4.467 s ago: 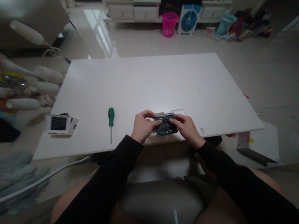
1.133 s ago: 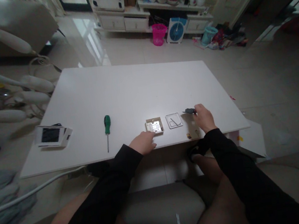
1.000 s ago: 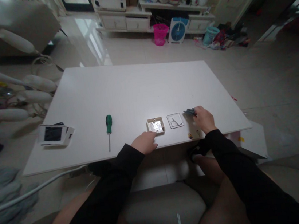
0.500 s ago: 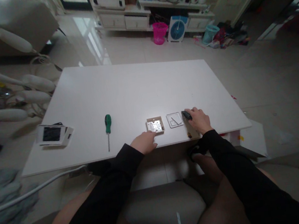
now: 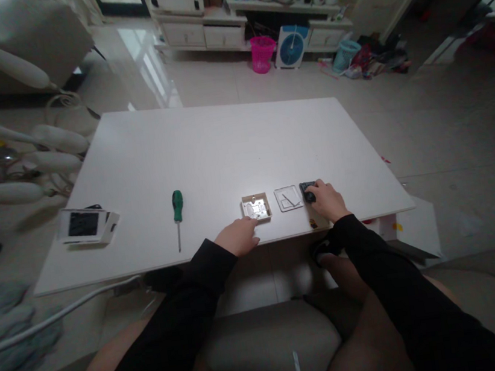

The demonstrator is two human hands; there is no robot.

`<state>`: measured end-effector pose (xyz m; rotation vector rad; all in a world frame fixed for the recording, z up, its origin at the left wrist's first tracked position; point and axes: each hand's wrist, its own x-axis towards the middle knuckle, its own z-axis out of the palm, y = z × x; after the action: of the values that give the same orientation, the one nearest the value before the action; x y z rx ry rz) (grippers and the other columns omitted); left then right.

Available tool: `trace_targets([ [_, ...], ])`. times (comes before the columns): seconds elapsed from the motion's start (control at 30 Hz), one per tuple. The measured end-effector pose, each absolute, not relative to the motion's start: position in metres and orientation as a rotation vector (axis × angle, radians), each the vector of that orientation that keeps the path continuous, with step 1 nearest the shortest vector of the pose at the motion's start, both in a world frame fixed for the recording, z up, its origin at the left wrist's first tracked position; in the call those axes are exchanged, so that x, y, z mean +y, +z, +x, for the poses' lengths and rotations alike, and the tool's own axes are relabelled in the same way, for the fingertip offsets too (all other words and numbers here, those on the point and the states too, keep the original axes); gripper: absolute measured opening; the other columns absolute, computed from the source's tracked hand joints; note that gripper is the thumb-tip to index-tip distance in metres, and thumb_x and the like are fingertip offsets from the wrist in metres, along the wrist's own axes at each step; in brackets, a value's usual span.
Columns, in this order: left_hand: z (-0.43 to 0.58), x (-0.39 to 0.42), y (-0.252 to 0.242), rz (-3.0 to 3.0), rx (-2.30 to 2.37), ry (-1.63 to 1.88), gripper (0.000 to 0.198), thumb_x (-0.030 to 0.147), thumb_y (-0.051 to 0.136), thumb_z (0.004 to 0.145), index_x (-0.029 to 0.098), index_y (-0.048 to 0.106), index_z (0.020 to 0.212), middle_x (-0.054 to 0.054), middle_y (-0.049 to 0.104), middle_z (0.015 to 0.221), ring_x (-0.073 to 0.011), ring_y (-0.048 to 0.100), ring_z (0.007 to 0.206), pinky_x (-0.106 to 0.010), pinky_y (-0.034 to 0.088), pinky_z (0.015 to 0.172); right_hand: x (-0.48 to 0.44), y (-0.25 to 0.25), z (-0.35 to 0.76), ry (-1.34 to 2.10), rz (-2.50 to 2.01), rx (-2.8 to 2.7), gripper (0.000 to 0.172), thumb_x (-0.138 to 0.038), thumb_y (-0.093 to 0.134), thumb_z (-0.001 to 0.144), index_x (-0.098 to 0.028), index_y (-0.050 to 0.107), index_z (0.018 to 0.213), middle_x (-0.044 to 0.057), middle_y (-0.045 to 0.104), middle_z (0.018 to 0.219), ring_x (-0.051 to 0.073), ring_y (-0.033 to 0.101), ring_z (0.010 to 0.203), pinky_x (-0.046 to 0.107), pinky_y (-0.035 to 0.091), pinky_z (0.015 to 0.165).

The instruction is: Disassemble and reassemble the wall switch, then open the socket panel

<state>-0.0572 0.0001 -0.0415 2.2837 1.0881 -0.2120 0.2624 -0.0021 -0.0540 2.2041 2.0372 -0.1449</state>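
My right hand (image 5: 328,200) rests on the white table (image 5: 224,146) near its front edge, fingers closed on a small dark switch module (image 5: 306,190) that sits on the tabletop. Left of it lies a white cover plate (image 5: 288,197), and further left a white square back box (image 5: 256,207), open side up. My left hand (image 5: 236,237) lies at the table's front edge just below the back box, fingers curled loosely, nothing visible in it.
A green-handled screwdriver (image 5: 177,212) lies to the left, and a white box with a dark part (image 5: 86,225) sits near the left edge. A white carton (image 5: 411,234) stands on the floor at the right. A rack with white pegs (image 5: 20,160) stands at left.
My right hand brought the dark module down from a lifted position onto the table beside the cover plate. Earlier both hands held the module together. My left hand stayed put.
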Motion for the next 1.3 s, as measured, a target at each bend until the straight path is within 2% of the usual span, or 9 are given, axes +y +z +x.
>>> trace_targets([
  [0.2,-0.056,-0.001,-0.039,2.302,1.095,-0.264,0.040,0.028,0.059,0.094,0.012,0.065,0.130,-0.019,0.068,0.134,-0.0316,0.068,0.122,-0.040,0.053,0.103,-0.001,-0.040,0.260,-0.174,2.224,2.013,0.047,-0.011,0.058,0.089,-0.029,0.071,0.131,0.012,0.058,0.132,0.028,0.058,0.100,0.035,0.046,0.071],
  [0.33,-0.055,-0.003,-0.037,2.299,1.087,-0.236,0.036,0.025,0.059,0.092,0.014,0.066,0.125,-0.019,0.070,0.131,-0.0324,0.070,0.119,-0.041,0.054,0.100,0.000,-0.026,0.246,-0.111,2.262,2.138,0.042,-0.018,0.061,0.089,-0.027,0.070,0.129,0.012,0.060,0.132,0.031,0.058,0.104,0.035,0.045,0.069],
  [0.53,-0.047,-0.008,-0.026,2.310,1.141,-0.134,0.027,0.024,0.062,0.093,0.018,0.066,0.119,-0.015,0.070,0.127,-0.0321,0.070,0.115,-0.041,0.056,0.094,-0.007,-0.023,0.214,-0.326,2.210,2.358,0.035,-0.022,0.065,0.089,-0.021,0.070,0.124,0.012,0.065,0.126,0.029,0.060,0.112,0.037,0.049,0.082],
  [0.63,-0.047,-0.004,-0.026,2.345,1.298,0.043,0.039,0.017,0.067,0.087,0.019,0.061,0.126,-0.016,0.065,0.130,-0.0336,0.065,0.118,-0.042,0.056,0.093,-0.011,-0.027,0.202,-0.400,2.158,2.401,0.031,-0.021,0.065,0.089,-0.020,0.071,0.120,0.011,0.066,0.124,0.028,0.061,0.112,0.037,0.049,0.086],
  [0.8,-0.049,0.007,-0.051,2.217,1.441,0.159,0.060,0.027,0.081,0.081,0.017,0.051,0.132,-0.019,0.060,0.130,-0.0360,0.060,0.123,-0.047,0.053,0.100,-0.017,-0.028,0.190,-0.461,2.084,2.406,0.027,-0.021,0.064,0.090,-0.019,0.072,0.116,0.012,0.068,0.121,0.028,0.063,0.111,0.036,0.048,0.087],
  [0.9,-0.047,0.009,-0.066,2.195,1.432,0.142,0.077,0.025,0.087,0.074,0.017,0.045,0.138,-0.020,0.057,0.137,-0.0376,0.055,0.130,-0.050,0.050,0.105,-0.019,-0.027,0.183,-0.497,2.049,2.405,0.027,-0.021,0.061,0.092,-0.019,0.072,0.116,0.012,0.070,0.119,0.029,0.065,0.111,0.036,0.048,0.086],
  [1.07,-0.046,0.013,-0.077,2.165,1.442,0.169,0.066,0.024,0.085,0.075,0.014,0.050,0.131,-0.018,0.058,0.129,-0.0348,0.061,0.119,-0.046,0.054,0.099,-0.023,-0.031,0.176,-0.645,2.076,2.392,0.028,-0.021,0.056,0.095,-0.018,0.070,0.119,0.012,0.072,0.119,0.028,0.069,0.107,0.036,0.049,0.086],
  [1.2,-0.049,0.018,-0.079,2.160,1.405,0.344,0.073,0.027,0.088,0.068,0.018,0.052,0.131,-0.014,0.061,0.123,-0.0334,0.063,0.116,-0.048,0.054,0.102,-0.020,-0.041,0.175,-0.871,2.216,2.380,0.031,-0.023,0.054,0.097,-0.016,0.065,0.124,0.014,0.073,0.121,0.026,0.069,0.108,0.037,0.050,0.091],
  [1.3,-0.050,0.019,-0.075,2.139,1.393,0.457,0.076,0.027,0.090,0.063,0.018,0.054,0.130,-0.012,0.061,0.120,-0.0339,0.064,0.114,-0.050,0.055,0.101,-0.014,-0.047,0.175,-1.124,2.387,2.333,0.027,-0.029,0.052,0.100,-0.016,0.064,0.121,0.015,0.073,0.122,0.024,0.069,0.105,0.037,0.051,0.094],
])
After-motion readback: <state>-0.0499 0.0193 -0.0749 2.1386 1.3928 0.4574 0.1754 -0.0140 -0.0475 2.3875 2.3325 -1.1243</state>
